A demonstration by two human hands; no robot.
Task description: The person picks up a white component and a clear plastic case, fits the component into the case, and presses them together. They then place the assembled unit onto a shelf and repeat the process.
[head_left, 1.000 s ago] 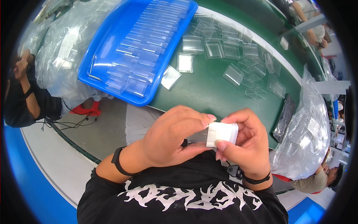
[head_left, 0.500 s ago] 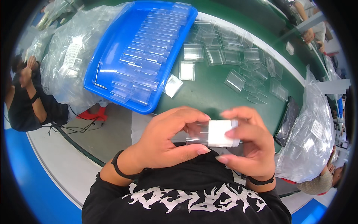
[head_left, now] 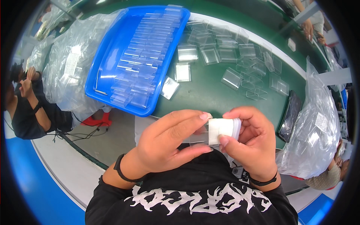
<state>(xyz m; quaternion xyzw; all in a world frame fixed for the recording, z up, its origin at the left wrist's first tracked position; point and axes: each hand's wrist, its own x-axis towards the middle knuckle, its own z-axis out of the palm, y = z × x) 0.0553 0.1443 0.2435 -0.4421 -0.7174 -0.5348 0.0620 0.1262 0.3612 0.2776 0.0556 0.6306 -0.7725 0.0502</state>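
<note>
In front of my chest, both hands hold one small assembly. My left hand (head_left: 170, 140) has its fingers and thumb closed round a clear plastic piece (head_left: 198, 139), a folded, box-like sleeve. My right hand (head_left: 253, 140) grips a white block (head_left: 214, 131) with a translucent edge at its right end; the thumb presses on the near side and the fingers curl round the far side. The white block meets the clear piece end to end; whether one sits inside the other, I cannot tell. My left palm partly hides the clear piece.
Beyond my left hand, a blue tray (head_left: 88, 80) holds rows of clear plastic pieces. Loose clear pieces (head_left: 231, 78) lie on the green table (head_left: 202, 93). A dark phone (head_left: 289, 117) lies at right beside a plastic bag (head_left: 313, 138). Another bag (head_left: 77, 63) and a person (head_left: 33, 101) are at left.
My right fingers, apart and blurred before, have closed on the white block. My left hand still holds the clear piece. The whole view has shifted slightly.
</note>
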